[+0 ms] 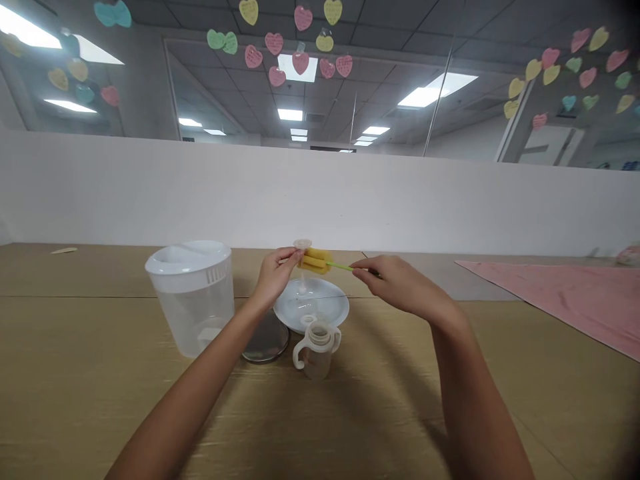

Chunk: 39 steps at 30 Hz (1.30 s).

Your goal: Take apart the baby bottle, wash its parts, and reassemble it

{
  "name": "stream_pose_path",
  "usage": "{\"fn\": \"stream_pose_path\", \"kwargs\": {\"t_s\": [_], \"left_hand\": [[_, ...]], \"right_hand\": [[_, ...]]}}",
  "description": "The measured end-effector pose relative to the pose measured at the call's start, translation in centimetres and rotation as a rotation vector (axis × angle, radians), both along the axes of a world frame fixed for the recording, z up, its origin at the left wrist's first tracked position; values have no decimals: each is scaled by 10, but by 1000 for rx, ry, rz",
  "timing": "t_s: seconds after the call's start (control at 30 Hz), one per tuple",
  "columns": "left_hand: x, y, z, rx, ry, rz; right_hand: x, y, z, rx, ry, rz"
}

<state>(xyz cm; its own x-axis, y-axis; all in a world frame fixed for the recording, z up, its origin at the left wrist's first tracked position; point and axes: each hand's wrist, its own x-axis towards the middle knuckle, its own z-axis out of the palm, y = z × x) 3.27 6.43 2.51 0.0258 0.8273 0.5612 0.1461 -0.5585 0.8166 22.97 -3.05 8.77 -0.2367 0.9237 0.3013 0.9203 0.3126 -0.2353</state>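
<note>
My left hand (279, 268) pinches a small clear round part (302, 244), whose exact kind is hard to make out. The yellow sponge head of a bottle brush (316, 261) is against it, close to my left fingertips. My right hand (387, 277) is closed around the brush's thin green handle, holding it roughly level. Both hands are raised over a white bowl (337, 305). In front of the bowl stands a clear baby bottle (317, 363) with two white side handles, upright and uncapped.
Left of the bowl is a round, dark metal plate (265, 343). A clear plastic bucket (193, 317) with a white lid stands further left. At the right lies a pink cloth (575, 293). A white wall (320, 193) with glass above closes off the table's back.
</note>
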Motion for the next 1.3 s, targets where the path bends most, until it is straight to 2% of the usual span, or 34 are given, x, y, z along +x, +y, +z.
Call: {"fn": "stream_pose_path", "kwargs": {"t_s": [0.2, 0.37, 0.47, 0.67, 0.9, 1.1, 1.2, 1.3], "left_hand": [[-3, -5, 4, -97, -79, -91], [-9, -1, 5, -133, -56, -157], [-11, -1, 6, -153, -74, -192], [-9, -6, 9, -141, -83, -179], [-11, 2, 6, -22, 35, -22], [-21, 5, 6, 176, 383, 188], [-29, 5, 8, 175, 609, 343], [-40, 10, 4, 73, 836, 465]], "right_hand": [[0, -1, -2, -119, -123, 147], [0, -2, -2, -22, -76, 55], [-1, -5, 0, -22, -58, 31], [-6, -11, 3, -8, -25, 1], [-4, -8, -1, -85, -122, 99], [1, -6, -2, -85, -183, 115], [3, -8, 0, -109, -184, 82], [4, -9, 1, -109, -177, 36]]}}
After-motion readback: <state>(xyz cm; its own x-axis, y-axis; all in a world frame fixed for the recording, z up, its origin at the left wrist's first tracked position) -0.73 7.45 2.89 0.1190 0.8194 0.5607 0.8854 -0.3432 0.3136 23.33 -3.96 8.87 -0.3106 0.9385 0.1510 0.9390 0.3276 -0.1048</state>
